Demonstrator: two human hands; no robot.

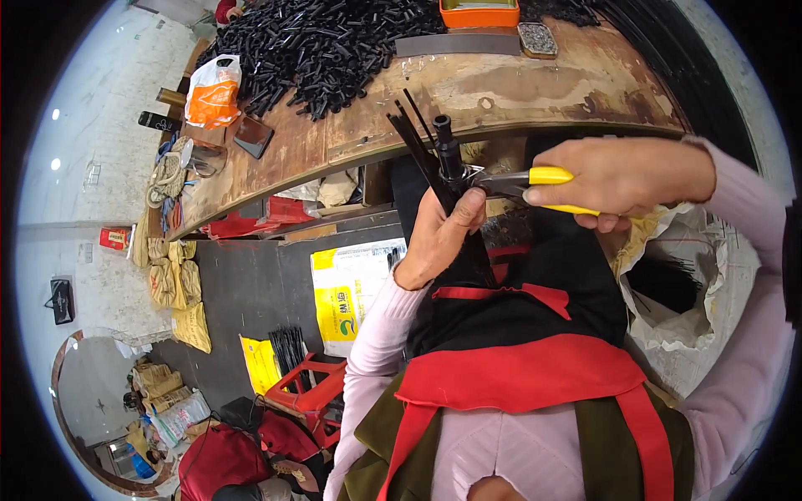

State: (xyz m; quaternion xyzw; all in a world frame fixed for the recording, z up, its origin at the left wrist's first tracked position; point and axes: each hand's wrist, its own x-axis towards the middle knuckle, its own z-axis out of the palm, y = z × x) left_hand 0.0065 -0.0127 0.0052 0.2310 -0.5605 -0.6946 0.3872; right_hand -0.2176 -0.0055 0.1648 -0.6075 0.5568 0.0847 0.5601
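My left hand (440,238) is closed around a bundle of thin black rods (411,144), which point up and away toward the bench and run down to my lap. A black tubular piece (449,149) with a ringed tip stands among the rods, just above my thumb. My right hand (626,175) grips pliers with yellow handles (550,175). Their metal jaws reach the base of the tubular piece, next to my left thumb and a bit of shiny wire. Whether the jaws are closed on the wire, I cannot tell.
A worn wooden bench (535,83) ahead bears a heap of short black tubes (309,50), an orange box (480,15), a phone (252,136) and a plastic bag (213,96). At right stands an open sack (668,326) of black rods. A red stool (313,388) is at lower left.
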